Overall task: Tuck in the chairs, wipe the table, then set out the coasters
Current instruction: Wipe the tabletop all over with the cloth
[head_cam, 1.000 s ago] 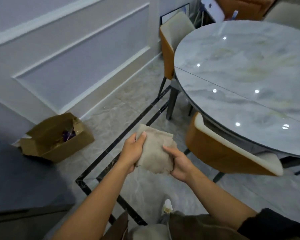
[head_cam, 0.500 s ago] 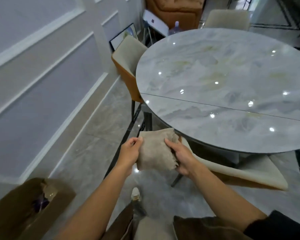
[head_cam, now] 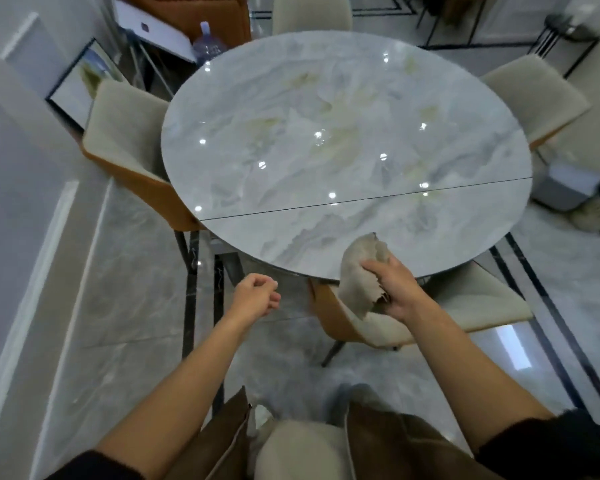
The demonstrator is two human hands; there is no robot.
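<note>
A round glossy marble table [head_cam: 326, 140] fills the middle of the head view. My right hand [head_cam: 394, 289] grips a crumpled beige cloth [head_cam: 359, 271] at the table's near edge; the cloth's top corner reaches over the tabletop. My left hand [head_cam: 255, 296] hangs to the left, below the near edge, fingers curled and holding nothing. Cream-and-orange chairs stand tucked at the left [head_cam: 125, 140], the far side [head_cam: 310, 12], the right [head_cam: 534, 98] and the near side [head_cam: 482, 306], directly under my right hand. No coasters are in view.
A panelled wall [head_cam: 21, 202] runs along the left. Behind the table stand a framed picture [head_cam: 80, 81], a white box [head_cam: 153, 29] and a water bottle [head_cam: 207, 43]. A dark metal stand [head_cam: 568, 29] is at the far right. A grey box [head_cam: 565, 185] sits on the floor.
My left hand has let go of the cloth and dropped aside. My right hand carried the cloth up to the table's near edge. The view swung over the table.
</note>
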